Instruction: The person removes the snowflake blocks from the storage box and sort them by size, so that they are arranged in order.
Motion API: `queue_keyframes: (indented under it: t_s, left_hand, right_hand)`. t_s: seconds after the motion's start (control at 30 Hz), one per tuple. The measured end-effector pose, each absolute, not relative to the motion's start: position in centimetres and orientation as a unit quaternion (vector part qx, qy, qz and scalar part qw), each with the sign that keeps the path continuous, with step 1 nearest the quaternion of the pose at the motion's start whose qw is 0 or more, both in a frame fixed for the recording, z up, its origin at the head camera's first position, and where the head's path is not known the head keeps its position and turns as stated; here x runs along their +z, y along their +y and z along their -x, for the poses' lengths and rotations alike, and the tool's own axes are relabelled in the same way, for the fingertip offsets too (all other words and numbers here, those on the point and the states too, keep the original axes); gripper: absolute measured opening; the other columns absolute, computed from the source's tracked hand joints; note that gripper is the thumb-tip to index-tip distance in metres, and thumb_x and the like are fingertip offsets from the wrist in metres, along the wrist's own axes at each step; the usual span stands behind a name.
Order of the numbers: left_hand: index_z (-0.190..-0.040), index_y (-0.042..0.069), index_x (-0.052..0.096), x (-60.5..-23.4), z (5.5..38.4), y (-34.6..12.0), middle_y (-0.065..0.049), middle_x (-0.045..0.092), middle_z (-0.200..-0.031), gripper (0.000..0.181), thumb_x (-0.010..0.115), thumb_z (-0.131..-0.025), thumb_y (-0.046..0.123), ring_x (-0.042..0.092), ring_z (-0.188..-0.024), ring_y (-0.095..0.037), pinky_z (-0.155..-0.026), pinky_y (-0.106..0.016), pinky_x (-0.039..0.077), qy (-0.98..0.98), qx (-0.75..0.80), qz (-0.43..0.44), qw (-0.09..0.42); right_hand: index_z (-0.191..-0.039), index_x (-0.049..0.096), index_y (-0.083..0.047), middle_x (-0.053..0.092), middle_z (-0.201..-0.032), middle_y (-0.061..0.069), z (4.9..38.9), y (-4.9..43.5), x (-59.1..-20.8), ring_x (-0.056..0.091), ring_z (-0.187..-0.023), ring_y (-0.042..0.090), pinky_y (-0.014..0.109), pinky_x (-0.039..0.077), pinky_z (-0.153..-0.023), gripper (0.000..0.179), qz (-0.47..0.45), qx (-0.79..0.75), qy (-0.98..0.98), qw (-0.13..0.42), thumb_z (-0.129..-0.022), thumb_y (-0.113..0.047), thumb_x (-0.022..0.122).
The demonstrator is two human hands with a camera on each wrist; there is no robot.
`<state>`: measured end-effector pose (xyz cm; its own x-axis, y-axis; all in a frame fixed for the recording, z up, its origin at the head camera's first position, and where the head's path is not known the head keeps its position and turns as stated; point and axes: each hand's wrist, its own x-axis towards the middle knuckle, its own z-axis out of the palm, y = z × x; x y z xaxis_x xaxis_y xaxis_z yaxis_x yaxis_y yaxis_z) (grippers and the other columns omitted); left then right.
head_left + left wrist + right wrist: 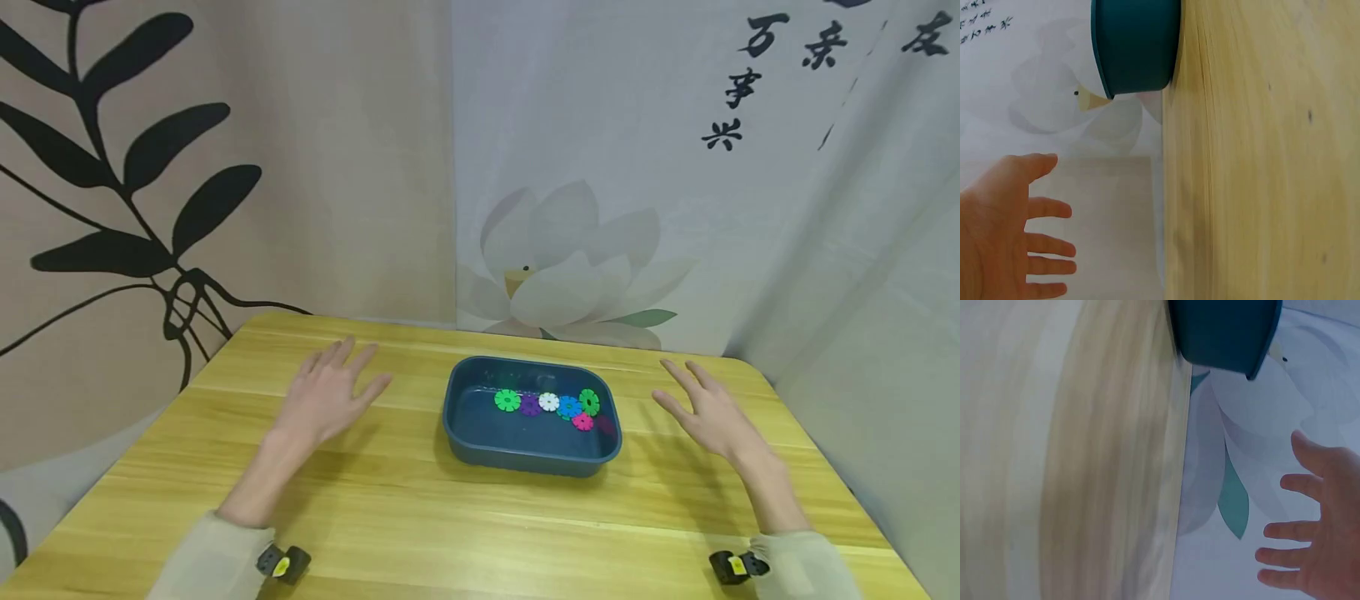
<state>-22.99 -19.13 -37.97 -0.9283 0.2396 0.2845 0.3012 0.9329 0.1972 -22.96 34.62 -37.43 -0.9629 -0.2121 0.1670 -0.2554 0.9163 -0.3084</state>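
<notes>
My left hand [326, 396] hovers over the table left of a dark blue bin [525, 462], its fingers spread and nothing in it. To the right of the bin, my right hand [708, 412] is held above the wood with fingers apart, also holding nothing. Inside the bin, toward its back and right, lie several small notched discs: a green disc [507, 401], a purple disc [530, 405], a white disc [549, 402], a blue disc [569, 407], another green disc [589, 402] and a pink disc [582, 422]. Both wrist views show only the bin's outer wall [1138, 47], hiding the discs.
The wooden table [420, 533] extends around the bin. Behind it hangs a printed curtain [360, 167] with leaves, a lotus and dark characters, meeting the table's back edge. Pale fabric [885, 275] hangs along the right side.
</notes>
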Motion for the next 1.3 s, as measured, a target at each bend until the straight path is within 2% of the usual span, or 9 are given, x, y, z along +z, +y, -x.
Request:
queue_keyframes:
  t_s: [0.3, 0.47, 0.67, 0.83, 1.07, 1.3]
  left_hand:
    - [-0.149, 0.003, 0.046, -38.2, 23.3, -17.6, -0.031, 0.041, -0.149, 0.067, 0.046, -0.104, 0.052, 0.041, -0.135, -0.051, -0.109, -0.067, 0.031, -0.967, -0.162, 0.149, 0.125]
    - [-0.147, 0.001, 0.048, -38.4, 23.3, -16.6, -0.031, 0.046, -0.146, 0.068, 0.045, -0.104, 0.054, 0.045, -0.132, -0.051, -0.107, -0.067, 0.034, -0.96, -0.194, 0.162, 0.123]
    - [-0.144, 0.0, 0.051, -38.2, 23.3, -15.2, -0.029, 0.05, -0.143, 0.065, 0.046, -0.105, 0.052, 0.05, -0.128, -0.049, -0.104, -0.065, 0.039, -0.954, -0.203, 0.177, 0.132]
    - [-0.143, 0.0, 0.052, -38.1, 23.4, -13.8, -0.027, 0.052, -0.142, 0.065, 0.047, -0.104, 0.051, 0.051, -0.127, -0.047, -0.104, -0.063, 0.04, -0.95, -0.216, 0.186, 0.131]
    - [-0.141, 0.0, 0.055, -38.0, 23.4, -12.0, -0.022, 0.055, -0.14, 0.064, 0.05, -0.104, 0.051, 0.054, -0.126, -0.043, -0.104, -0.058, 0.042, -0.941, -0.247, 0.199, 0.121]
    - [-0.141, 0.004, 0.056, -37.7, 23.6, -10.2, -0.017, 0.055, -0.141, 0.062, 0.049, -0.103, 0.053, 0.054, -0.127, -0.039, -0.106, -0.055, 0.042, -0.933, -0.271, 0.211, 0.108]
  right_hand:
    - [-0.155, 0.03, 0.003, 0.04, -0.146, 0.037, 23.4, 32.6, -37.7, 0.04, -0.131, 0.057, 0.071, 0.034, -0.102, 0.067, -0.147, 0.221, -0.961, 0.077, -0.107, -0.039, 0.05]
    - [-0.153, 0.031, 0.006, 0.052, -0.134, 0.034, 23.8, 31.8, -38.0, 0.058, -0.116, 0.05, 0.062, 0.047, -0.096, 0.066, -0.151, 0.263, -0.95, 0.07, -0.107, -0.036, 0.051]
    - [-0.151, 0.036, 0.007, 0.063, -0.122, 0.025, 23.9, 30.8, -38.1, 0.068, -0.102, 0.039, 0.053, 0.054, -0.088, 0.064, -0.136, 0.315, -0.938, 0.049, -0.107, -0.037, 0.051]
    - [-0.15, 0.035, 0.009, 0.064, -0.116, 0.025, 24.1, 30.2, -38.4, 0.072, -0.087, 0.033, 0.044, 0.059, -0.08, 0.064, -0.126, 0.388, -0.913, 0.004, -0.106, -0.034, 0.054]
    - [-0.147, 0.036, 0.013, 0.062, -0.108, 0.025, 24.1, 29.7, -38.8, 0.072, -0.074, 0.029, 0.039, 0.06, -0.069, 0.062, -0.133, 0.446, -0.884, -0.033, -0.104, -0.027, 0.058]
    - [-0.147, 0.037, 0.011, 0.062, -0.095, 0.021, 24.1, 29.3, -39.3, 0.068, -0.064, 0.03, 0.044, 0.06, -0.063, 0.063, -0.142, 0.467, -0.87, -0.065, -0.101, -0.023, 0.064]
